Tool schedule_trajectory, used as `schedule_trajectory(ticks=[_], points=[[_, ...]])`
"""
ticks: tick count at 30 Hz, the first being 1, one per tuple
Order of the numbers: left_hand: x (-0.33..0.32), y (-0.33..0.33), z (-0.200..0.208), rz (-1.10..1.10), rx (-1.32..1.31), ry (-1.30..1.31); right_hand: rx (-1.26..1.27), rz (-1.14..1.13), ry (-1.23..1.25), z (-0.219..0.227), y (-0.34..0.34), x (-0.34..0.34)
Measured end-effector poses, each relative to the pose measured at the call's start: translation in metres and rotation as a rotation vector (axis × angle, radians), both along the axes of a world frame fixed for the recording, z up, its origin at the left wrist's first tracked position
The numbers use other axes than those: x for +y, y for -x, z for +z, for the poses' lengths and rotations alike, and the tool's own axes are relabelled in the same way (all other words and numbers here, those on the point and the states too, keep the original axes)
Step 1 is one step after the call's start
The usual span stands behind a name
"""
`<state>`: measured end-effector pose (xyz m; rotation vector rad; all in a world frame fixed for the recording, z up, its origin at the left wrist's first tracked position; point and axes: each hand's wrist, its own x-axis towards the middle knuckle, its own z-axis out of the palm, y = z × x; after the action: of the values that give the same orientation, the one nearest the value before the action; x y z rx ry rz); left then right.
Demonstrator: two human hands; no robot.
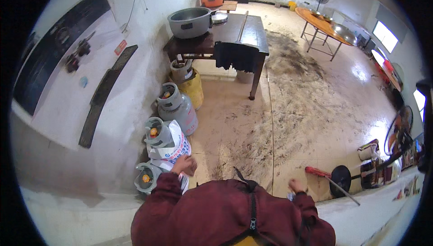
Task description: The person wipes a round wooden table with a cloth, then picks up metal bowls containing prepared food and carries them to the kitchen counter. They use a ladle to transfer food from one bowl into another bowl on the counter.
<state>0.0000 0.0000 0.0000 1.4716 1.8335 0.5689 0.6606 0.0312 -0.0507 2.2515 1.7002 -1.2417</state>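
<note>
My left hand [184, 164] is at the lower middle, its fingers loosely bent and nothing visible in them. In the picture it overlaps the edge of a white sack with blue and red print [180, 148]; I cannot tell whether they touch. My right hand [297, 186] hangs low at the other side of my body, small and partly turned away, so its fingers do not show clearly. A small bluish-white patch [291, 196] shows beside that wrist; what it is cannot be made out. Both arms wear dark red sleeves.
Several grey gas cylinders [178, 108] line the left wall. Ahead stands a dark table [239, 34] with a large metal pot [189, 23] and a black cloth [237, 56]. Dark dirt [293, 61] streaks the tiled floor. A red-handled tool [318, 171] and black round pan [341, 180] are at right.
</note>
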Motion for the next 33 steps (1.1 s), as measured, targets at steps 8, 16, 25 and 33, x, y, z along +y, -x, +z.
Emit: schedule_trajectory(ticks=[8,16,25,33], points=[[0.294,-0.002,0.028,0.155,-0.210,-0.182,-0.440,0.443,0.215,-0.134,-0.164,0.065],[0.427,0.059,0.074,0.624,-0.354,-0.296,0.298,-0.218,-0.062,-0.077,-0.102,0.457],[0.624,0.251,0.082,0.867,-0.816,-0.561,0.479,-0.159,-0.194,0.058,0.091,0.703],[0.843,0.464,0.013,1.022,-0.608,-0.613,0.450,-0.180,-0.093,0.114,0.232,0.824]])
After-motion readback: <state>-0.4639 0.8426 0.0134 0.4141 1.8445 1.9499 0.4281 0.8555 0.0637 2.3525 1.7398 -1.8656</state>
